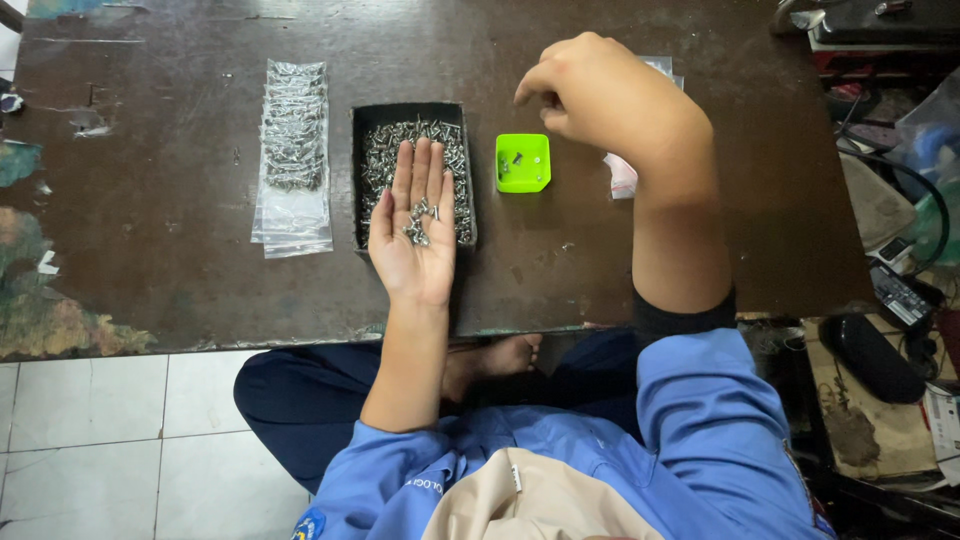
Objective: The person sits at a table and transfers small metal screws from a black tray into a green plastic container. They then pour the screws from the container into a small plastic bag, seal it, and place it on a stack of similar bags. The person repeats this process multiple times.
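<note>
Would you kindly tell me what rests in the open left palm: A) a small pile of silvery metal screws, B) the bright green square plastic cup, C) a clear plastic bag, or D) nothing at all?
A: a small pile of silvery metal screws lies on the upturned left hand, held over the black rectangular tray of screws.

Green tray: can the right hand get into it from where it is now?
Probably yes. The right hand hovers just above and to the right of the green tray, fingertips pinched, with nothing between them. The tray's top is open, and the left hand lies palm-up over the black screw box, clear of that path.
</note>
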